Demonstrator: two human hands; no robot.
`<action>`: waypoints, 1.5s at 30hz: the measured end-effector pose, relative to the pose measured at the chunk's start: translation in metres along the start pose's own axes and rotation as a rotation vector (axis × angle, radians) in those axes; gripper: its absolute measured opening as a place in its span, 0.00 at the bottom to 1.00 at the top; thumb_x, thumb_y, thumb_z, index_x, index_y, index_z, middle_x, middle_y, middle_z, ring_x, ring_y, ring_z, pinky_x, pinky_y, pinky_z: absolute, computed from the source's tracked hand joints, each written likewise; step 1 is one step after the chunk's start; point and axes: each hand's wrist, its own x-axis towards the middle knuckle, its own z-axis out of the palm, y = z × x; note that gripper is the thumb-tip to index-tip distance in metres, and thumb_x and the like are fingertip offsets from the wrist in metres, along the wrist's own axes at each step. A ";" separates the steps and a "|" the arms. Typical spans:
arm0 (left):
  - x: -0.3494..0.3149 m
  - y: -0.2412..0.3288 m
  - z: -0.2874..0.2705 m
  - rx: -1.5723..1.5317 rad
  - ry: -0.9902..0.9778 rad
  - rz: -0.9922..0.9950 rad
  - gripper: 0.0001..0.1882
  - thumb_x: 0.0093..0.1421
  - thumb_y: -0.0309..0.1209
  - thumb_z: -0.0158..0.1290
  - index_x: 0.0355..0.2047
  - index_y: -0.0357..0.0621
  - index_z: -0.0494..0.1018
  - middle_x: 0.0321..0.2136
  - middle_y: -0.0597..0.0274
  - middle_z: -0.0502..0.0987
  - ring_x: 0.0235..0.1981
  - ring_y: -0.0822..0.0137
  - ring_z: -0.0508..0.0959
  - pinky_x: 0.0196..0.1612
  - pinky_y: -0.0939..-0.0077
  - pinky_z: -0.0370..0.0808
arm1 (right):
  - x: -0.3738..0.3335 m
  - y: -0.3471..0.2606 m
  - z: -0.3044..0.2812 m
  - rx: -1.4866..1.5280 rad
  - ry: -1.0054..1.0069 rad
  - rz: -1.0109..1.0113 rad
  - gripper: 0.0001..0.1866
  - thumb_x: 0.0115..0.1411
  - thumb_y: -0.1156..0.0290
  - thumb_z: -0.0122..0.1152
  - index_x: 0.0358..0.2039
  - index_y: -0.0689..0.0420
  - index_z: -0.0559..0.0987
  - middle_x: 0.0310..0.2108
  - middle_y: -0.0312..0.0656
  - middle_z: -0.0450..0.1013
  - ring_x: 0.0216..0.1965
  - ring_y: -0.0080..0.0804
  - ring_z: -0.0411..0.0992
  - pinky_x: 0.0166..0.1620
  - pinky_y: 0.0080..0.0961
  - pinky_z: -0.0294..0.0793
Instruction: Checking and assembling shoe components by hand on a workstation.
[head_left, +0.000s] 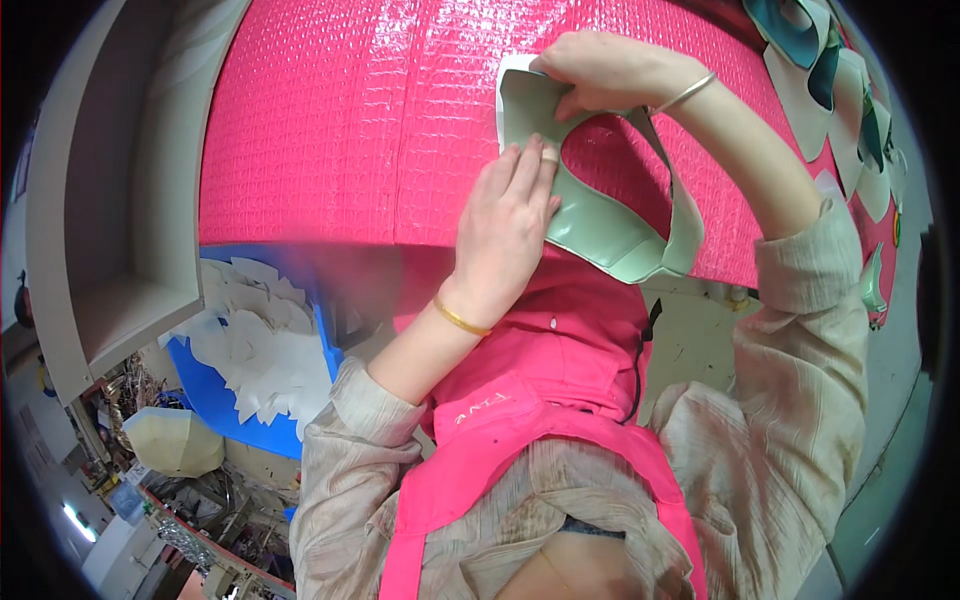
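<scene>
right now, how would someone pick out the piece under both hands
On the big pink quilted table cover, look near its front edge, where the left hand and right hand press down. Under them lies a pale green, glossy, curved leather-like cutout with a strap loop; unlike the pieces lined up at the right, it lies alone.

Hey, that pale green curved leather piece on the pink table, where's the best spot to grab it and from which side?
Probably the narrow strap end of the pale green piece: it curls up at the pink table's near edge, so fingers could pinch it from the person's side. The left hand presses the flat middle and the right hand pins the far end.
</scene>
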 end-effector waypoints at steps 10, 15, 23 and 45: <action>0.029 0.002 0.012 0.019 0.113 0.031 0.20 0.47 0.31 0.53 0.42 0.36 0.67 0.31 0.60 0.65 0.33 0.62 0.66 0.41 0.69 0.67 | 0.012 0.011 0.004 0.026 -0.099 0.102 0.16 0.43 0.64 0.62 0.29 0.64 0.74 0.25 0.52 0.71 0.31 0.48 0.71 0.36 0.36 0.70; 0.038 0.004 0.010 0.035 -0.015 0.039 0.20 0.47 0.31 0.52 0.41 0.34 0.67 0.36 0.58 0.66 0.38 0.61 0.67 0.42 0.71 0.67 | 0.009 0.020 0.008 -0.009 -0.051 0.080 0.17 0.43 0.65 0.62 0.31 0.63 0.74 0.25 0.52 0.72 0.30 0.46 0.72 0.35 0.35 0.70; 0.052 -0.002 0.017 -0.053 0.020 0.096 0.15 0.47 0.31 0.52 0.35 0.35 0.71 0.36 0.56 0.67 0.38 0.61 0.67 0.43 0.71 0.67 | 0.004 0.030 0.007 -0.020 -0.068 0.098 0.12 0.42 0.75 0.56 0.30 0.64 0.74 0.27 0.53 0.72 0.32 0.50 0.71 0.36 0.36 0.70; 0.067 -0.014 0.010 -0.181 -0.072 0.114 0.08 0.49 0.28 0.49 0.26 0.36 0.74 0.36 0.57 0.69 0.37 0.60 0.69 0.41 0.69 0.69 | -0.046 0.015 0.009 -0.156 0.035 0.112 0.09 0.41 0.79 0.53 0.27 0.64 0.72 0.28 0.51 0.71 0.34 0.45 0.71 0.38 0.34 0.70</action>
